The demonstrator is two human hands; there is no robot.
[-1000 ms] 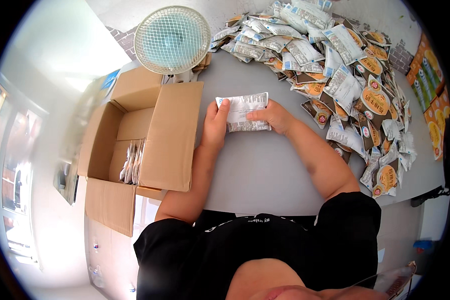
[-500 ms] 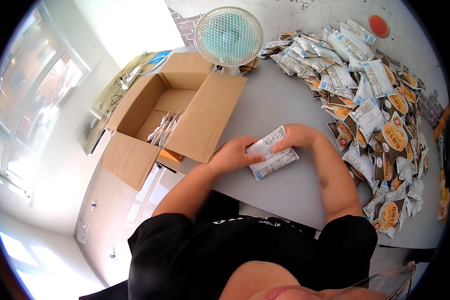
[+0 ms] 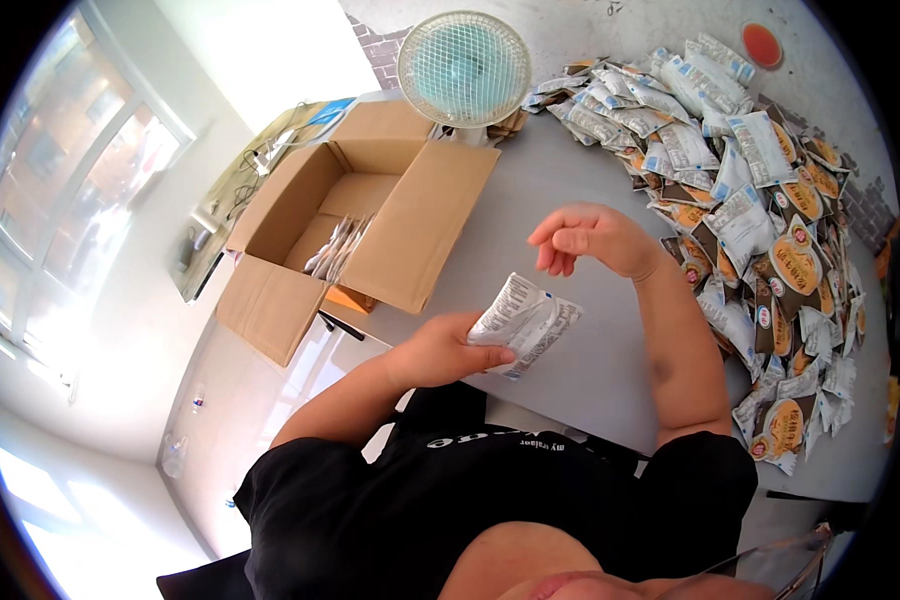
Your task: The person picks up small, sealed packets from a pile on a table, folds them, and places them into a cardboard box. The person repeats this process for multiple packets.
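A white printed pouch (image 3: 530,315) is gripped in my left hand (image 3: 445,350) near the front of the grey table (image 3: 610,370), with my thumb over its lower end. Above and right of the pouch, my right hand (image 3: 595,240) hovers with fingers bent loosely and apart, holding nothing. To the left is an open cardboard box (image 3: 415,225) with several pouches (image 3: 335,245) standing in a row inside. A big heap of brown, orange and white pouches (image 3: 760,230) covers the right part of the table, beside my right arm.
A caged fan (image 3: 463,68) stands at the back behind the box. A side counter (image 3: 213,262) with cables is at the left beside a window (image 3: 45,180). A red round patch (image 3: 761,45) is on the back wall.
My right hand has let go of the pouch and risen toward the back. My left hand has drawn the pouch slightly toward the left and down since half a second ago.
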